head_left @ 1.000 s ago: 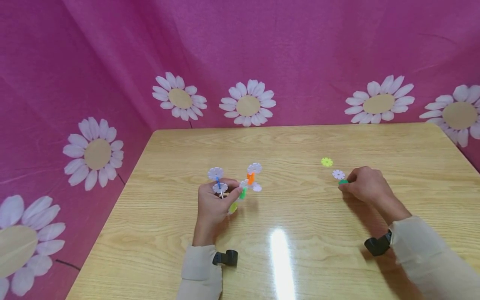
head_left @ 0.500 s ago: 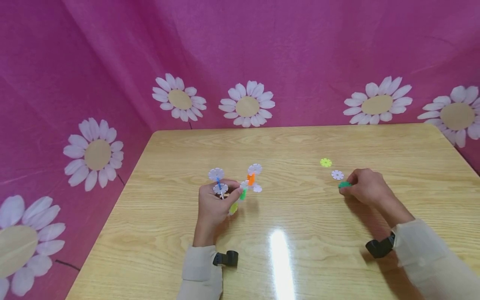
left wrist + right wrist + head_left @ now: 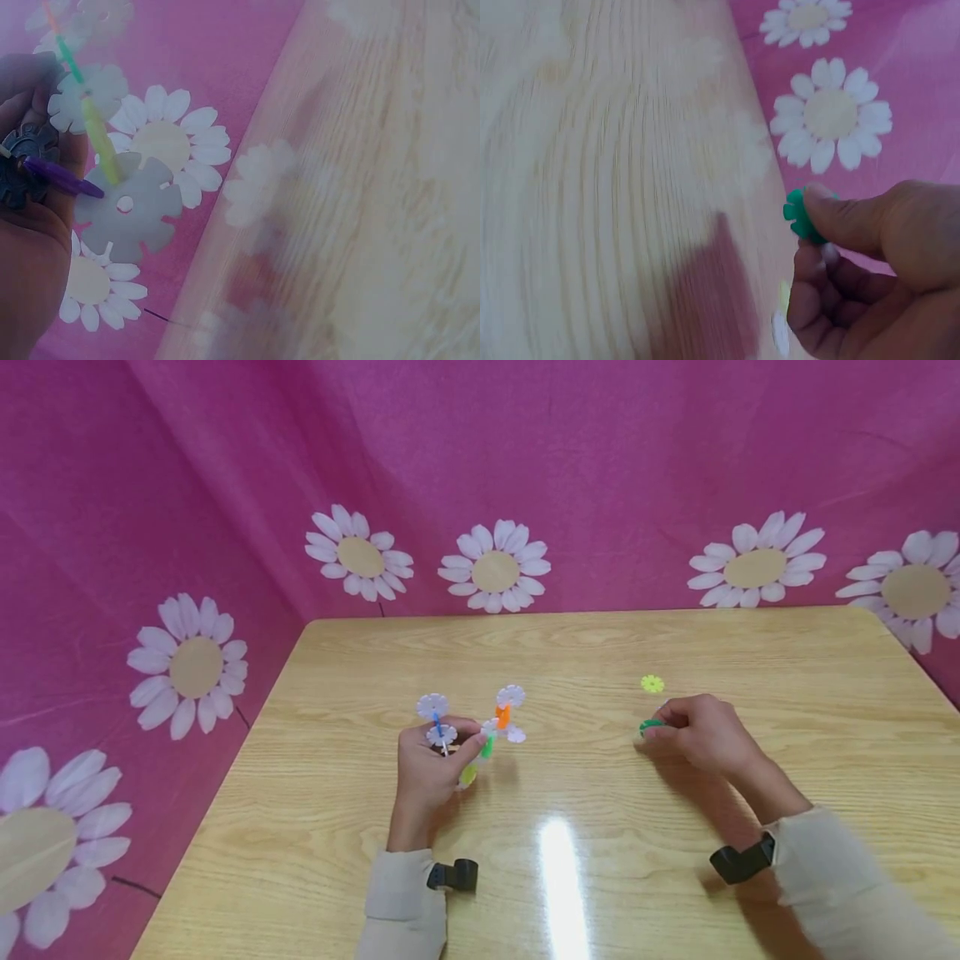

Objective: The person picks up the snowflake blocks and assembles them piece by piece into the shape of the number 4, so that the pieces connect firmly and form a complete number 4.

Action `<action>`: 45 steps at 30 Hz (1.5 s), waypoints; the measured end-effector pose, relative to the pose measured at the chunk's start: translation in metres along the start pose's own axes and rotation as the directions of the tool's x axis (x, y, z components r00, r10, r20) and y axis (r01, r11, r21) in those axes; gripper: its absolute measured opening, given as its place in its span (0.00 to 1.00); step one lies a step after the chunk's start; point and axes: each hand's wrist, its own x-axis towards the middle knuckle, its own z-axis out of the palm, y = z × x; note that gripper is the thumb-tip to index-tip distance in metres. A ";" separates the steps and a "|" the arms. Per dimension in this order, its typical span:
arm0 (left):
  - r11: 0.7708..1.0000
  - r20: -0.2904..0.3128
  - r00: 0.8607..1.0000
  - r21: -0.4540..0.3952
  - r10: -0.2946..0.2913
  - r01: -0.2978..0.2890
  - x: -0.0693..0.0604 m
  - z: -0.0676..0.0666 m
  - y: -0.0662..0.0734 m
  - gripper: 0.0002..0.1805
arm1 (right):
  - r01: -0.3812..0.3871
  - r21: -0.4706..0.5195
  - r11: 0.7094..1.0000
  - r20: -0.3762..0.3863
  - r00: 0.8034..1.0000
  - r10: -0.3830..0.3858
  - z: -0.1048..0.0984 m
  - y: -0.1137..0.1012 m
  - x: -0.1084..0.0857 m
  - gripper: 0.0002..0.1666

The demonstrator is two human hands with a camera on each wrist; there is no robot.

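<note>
In the head view my left hand holds a joined chain of notched plastic discs above the left half of the table. White, blue, orange, green and yellow pieces show in it. Up close in the left wrist view, a white disc has a yellow disc and a purple disc slotted into its rim. My right hand pinches a single green disc between thumb and fingers. The right wrist view shows that green disc lifted off the table.
A loose yellow disc lies on the wooden table beyond my right hand. Another white disc lies near it, mostly hidden by the hand in the head view. A pink flowered cloth borders the table behind and at left.
My right hand has picked up the green disc and moved left with it, passing in front of the loose white disc. The left hand and its chain have stayed nearly still.
</note>
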 end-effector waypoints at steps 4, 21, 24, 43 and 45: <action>1.000 0.001 1.000 -0.009 -0.004 0.004 0.000 0.001 0.000 0.03 | 0.032 0.096 0.995 -0.005 0.999 -0.031 0.009 -0.015 0.000 0.06; 1.000 0.012 1.000 -0.029 0.006 -0.005 0.000 0.005 0.000 0.03 | 0.121 0.362 0.924 -0.010 0.992 -0.126 0.038 -0.049 0.003 0.05; 0.999 0.015 1.000 -0.032 0.008 -0.007 0.000 0.005 0.001 0.03 | 0.127 0.353 0.927 -0.008 0.991 -0.133 0.042 -0.055 0.004 0.05; 0.998 0.022 0.998 -0.042 0.050 -0.049 -0.001 0.007 -0.002 0.02 | 0.084 0.449 0.890 0.043 0.992 -0.115 0.062 -0.082 0.006 0.06; 0.998 0.019 0.999 -0.040 0.049 -0.048 -0.001 0.008 -0.002 0.02 | 0.078 0.453 0.888 0.052 0.992 -0.113 0.063 -0.084 0.006 0.06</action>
